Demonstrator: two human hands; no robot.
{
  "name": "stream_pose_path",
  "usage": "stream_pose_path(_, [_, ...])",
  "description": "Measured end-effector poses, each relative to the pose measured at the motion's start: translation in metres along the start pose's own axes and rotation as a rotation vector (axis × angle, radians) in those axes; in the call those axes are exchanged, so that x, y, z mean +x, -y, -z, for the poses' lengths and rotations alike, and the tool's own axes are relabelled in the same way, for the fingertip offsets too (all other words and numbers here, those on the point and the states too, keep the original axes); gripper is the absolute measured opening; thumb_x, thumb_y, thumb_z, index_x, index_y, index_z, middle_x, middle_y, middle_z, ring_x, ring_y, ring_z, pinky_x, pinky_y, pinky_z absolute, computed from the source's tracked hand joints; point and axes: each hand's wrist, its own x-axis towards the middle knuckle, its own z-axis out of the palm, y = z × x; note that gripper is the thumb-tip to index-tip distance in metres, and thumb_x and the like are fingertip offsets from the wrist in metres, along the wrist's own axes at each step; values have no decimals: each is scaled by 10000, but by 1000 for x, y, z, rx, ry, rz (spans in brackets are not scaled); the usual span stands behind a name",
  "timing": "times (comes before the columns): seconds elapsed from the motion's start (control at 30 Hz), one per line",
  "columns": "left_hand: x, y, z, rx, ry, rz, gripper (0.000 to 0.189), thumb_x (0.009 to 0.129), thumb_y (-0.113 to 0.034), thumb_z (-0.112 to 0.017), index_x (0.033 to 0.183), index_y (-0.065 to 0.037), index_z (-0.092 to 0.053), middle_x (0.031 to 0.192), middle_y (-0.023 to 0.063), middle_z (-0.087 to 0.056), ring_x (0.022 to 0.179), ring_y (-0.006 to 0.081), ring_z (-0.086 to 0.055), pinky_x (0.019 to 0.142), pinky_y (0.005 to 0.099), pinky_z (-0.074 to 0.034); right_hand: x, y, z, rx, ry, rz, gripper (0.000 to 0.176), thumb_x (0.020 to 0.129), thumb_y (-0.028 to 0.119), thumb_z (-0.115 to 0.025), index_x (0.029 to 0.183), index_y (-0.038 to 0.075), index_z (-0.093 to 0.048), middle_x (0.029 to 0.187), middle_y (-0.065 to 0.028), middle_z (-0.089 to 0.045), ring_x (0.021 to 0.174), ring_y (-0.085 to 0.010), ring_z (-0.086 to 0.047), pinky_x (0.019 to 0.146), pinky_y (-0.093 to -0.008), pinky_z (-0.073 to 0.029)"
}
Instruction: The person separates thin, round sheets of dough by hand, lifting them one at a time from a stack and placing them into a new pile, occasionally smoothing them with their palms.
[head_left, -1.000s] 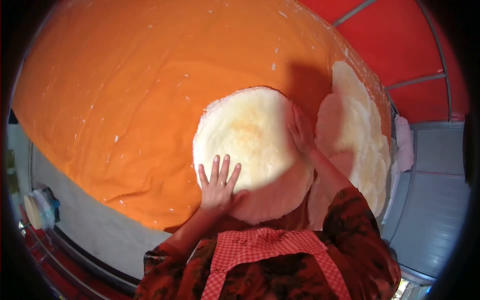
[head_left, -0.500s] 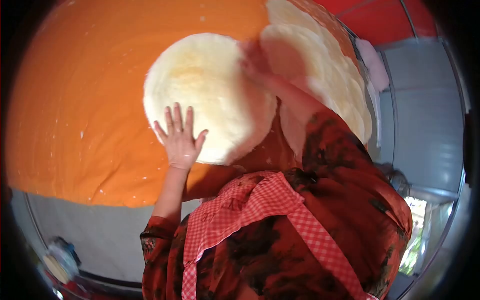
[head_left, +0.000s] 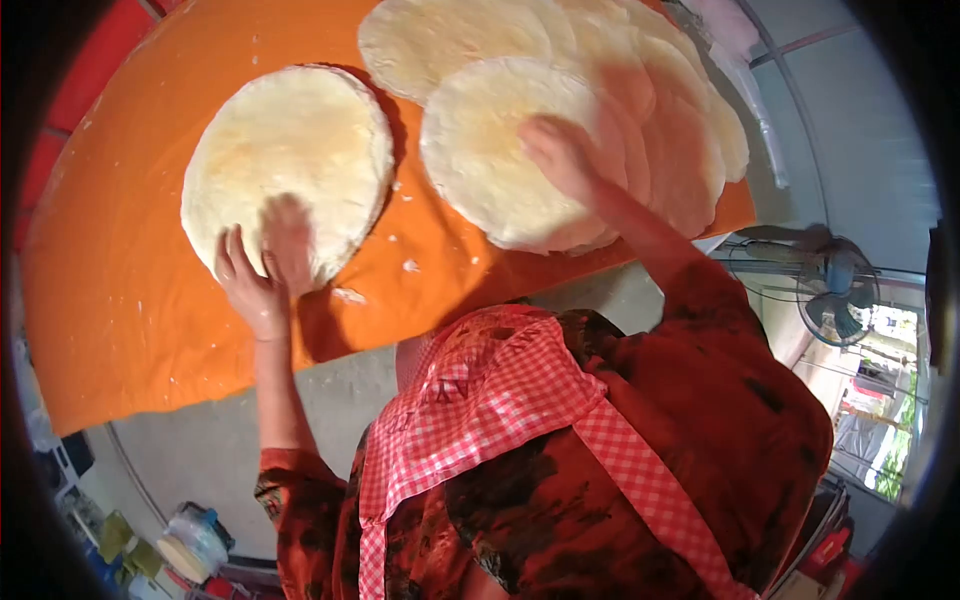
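A thick stack of round, pale flat sheets (head_left: 300, 150) lies on the orange cloth (head_left: 120, 290) at the left. My left hand (head_left: 252, 285) rests on the stack's lower left edge, its fingers apart. At the right, several similar round sheets (head_left: 450, 45) overlap in a spread-out pile. My right hand (head_left: 560, 155) is over the middle of the nearest round sheet (head_left: 480, 150) there. Its fingers look bent and are smeared by motion, so what they hold, if anything, is hidden.
A fan (head_left: 840, 295) stands at the right, beyond the table. White crumbs (head_left: 410, 266) dot the cloth between the two piles. Bags and containers (head_left: 190, 540) are on the floor at the lower left. A grey floor (head_left: 200, 450) shows below the table's front edge.
The view has shifted, so the stack appears farther left and more of the right pile shows. My right hand has moved from the stack's right edge to a round sheet on the right pile.
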Motion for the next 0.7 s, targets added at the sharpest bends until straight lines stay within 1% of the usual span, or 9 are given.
stream_pose_path(0.03, [-16, -40, -3, -213, 24, 147, 337, 905, -139, -571, 1203, 14, -535, 1155, 180, -576, 1050, 326, -560, 915, 375, -445, -34, -7, 5, 69, 29, -42, 195, 872, 173, -593, 986, 15, -596, 1079, -149, -595, 1009, -337, -568, 854, -409, -457])
stream_pose_path(0.07, [-41, -78, -19, -707, 162, 528, 267, 933, -129, -555, 1143, 37, -558, 1052, 122, -619, 970, 236, -594, 868, 331, -469, -62, -11, 9, 141, 55, -86, 180, 860, 154, -607, 979, 19, -595, 1078, -149, -596, 1009, -332, -570, 860, -410, -456])
stream_pose_path(0.1, [-62, -113, -34, -843, 277, 673, 219, 949, -123, -545, 1094, 38, -573, 1011, 76, -624, 938, 145, -583, 840, 291, -475, -80, -11, 11, 200, 65, -90, 193, 855, 157, -613, 989, 20, -594, 1087, -147, -595, 1020, -328, -568, 866, -406, -455])
stream_pose_path(0.13, [-70, -158, -37, -1111, 464, 884, 197, 939, -106, -551, 1079, 30, -567, 985, 97, -625, 934, 162, -597, 837, 299, -493, -93, -12, 16, 256, 71, -93, 206, 849, 160, -619, 999, 20, -594, 1097, -145, -594, 1031, -323, -567, 873, -403, -454])
stream_pose_path(0.17, [-85, -194, -54, -1270, 467, 1134, 211, 929, -77, -547, 1115, 21, -532, 1021, 117, -614, 961, 189, -603, 830, 329, -519, -103, -19, 24, 301, 72, -101, 220, 843, 162, -625, 1010, 21, -593, 1106, -142, -594, 1042, -319, -565, 879, -400, -452])
stream_pose_path(0.3, [-103, -280, -85, -1301, 380, 1285, 243, 905, -50, -548, 1131, 16, -486, 1051, 123, -586, 985, 224, -599, 824, 361, -533, -133, -47, 65, 269, 149, -43, 338, 796, 197, -669, 1062, 8, -579, 1143, -128, -587, 1093, -308, -546, 920, -392, -442])
stream_pose_path(0.4, [-99, -290, -83, -1257, 333, 1326, 237, 899, -62, -548, 1115, 6, -480, 1050, 116, -572, 981, 222, -594, 823, 361, -528, -145, -74, 77, 208, 259, 160, 401, 759, 209, -694, 1088, 13, -573, 1205, -129, -554, 1170, -301, -499, 971, -394, -411])
stream_pose_path(0.5, [-94, -298, -78, -1290, 333, 1367, 231, 903, -88, -537, 1108, -2, -477, 1041, 119, -570, 974, 237, -596, 823, 373, -522, -147, -75, 66, 212, 348, 233, 486, 752, 213, -707, 1174, 25, -556, 1309, -109, -496, 1290, -283, -393, 1060, -410, -322])
stream_pose_path(0.7, [-102, -310, -85, -1429, 247, 1441, 308, 893, -66, -536, 1169, -1, -416, 1037, 146, -570, 939, 279, -609, 820, 388, -528, -127, -46, 50, 76, 370, 178, 501, 784, 364, -656, 1165, 51, -572, 1340, -108, -464, 1321, -274, -339, 1072, -460, -251])
